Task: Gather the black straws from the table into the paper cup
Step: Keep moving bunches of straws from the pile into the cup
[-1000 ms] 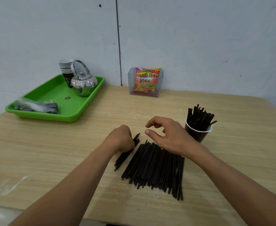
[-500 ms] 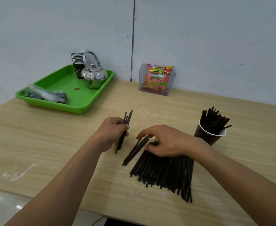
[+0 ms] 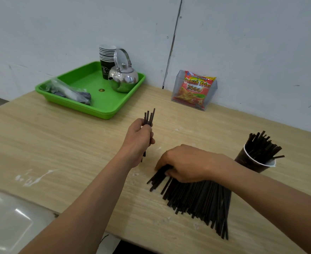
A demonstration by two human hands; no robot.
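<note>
A large pile of black straws (image 3: 196,200) lies fanned out on the wooden table (image 3: 59,143) in front of me. My left hand (image 3: 139,142) is raised above the table and grips a small bunch of black straws (image 3: 148,117) nearly upright. My right hand (image 3: 185,163) rests palm down on the far left end of the pile, fingers curled around a few straws there. The dark paper cup (image 3: 250,163) stands to the right of my right hand, packed with several straws (image 3: 261,145) sticking out.
A green tray (image 3: 103,105) at the back left holds a stack of paper cups (image 3: 106,59), a steel kettle (image 3: 123,77) and a plastic bag (image 3: 68,91). A clear holder with a snack packet (image 3: 194,88) stands against the wall. The table's near edge runs below my arms.
My left hand has lifted a small bunch of straws off the table and turned it upright. My right hand has come down onto the left end of the pile and closed on some straws.
</note>
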